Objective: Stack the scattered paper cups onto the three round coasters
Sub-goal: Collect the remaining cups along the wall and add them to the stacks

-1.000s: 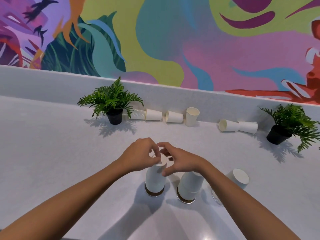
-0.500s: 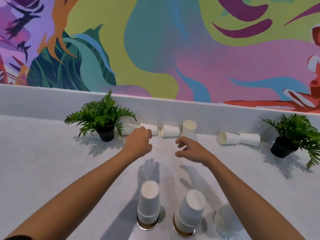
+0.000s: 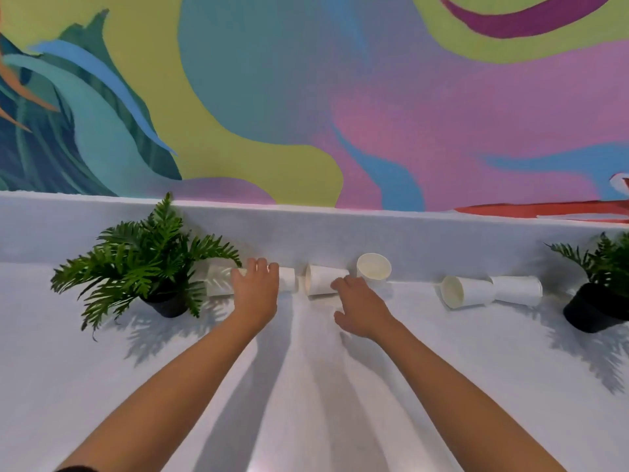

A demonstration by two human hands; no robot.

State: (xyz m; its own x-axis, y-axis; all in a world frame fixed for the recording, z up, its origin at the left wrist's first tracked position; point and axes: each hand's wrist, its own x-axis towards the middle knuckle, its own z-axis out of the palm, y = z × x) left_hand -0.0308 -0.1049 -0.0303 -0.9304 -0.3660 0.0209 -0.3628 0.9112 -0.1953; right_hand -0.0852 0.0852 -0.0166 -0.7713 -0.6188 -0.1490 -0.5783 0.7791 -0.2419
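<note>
Along the far edge of the white bench (image 3: 102,386), white paper cups (image 3: 466,291) lie scattered; the left hand (image 3: 256,291) curls its grip over one tipped cup (image 3: 286,279), while the right hand (image 3: 362,306), fingers spread, touches the next (image 3: 321,280), likely gathering both for stacking.

Count, mid-frame row: six paper cups (image 3: 322,279), five lying on their sides and one upright (image 3: 373,269). Two potted ferns, left (image 3: 146,264) and right edge (image 3: 602,287). Two hands.

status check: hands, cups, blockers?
Left hand draped over a tipped cup by the fern. Right hand open, fingertips at the next tipped cup. Nothing blocking.
</note>
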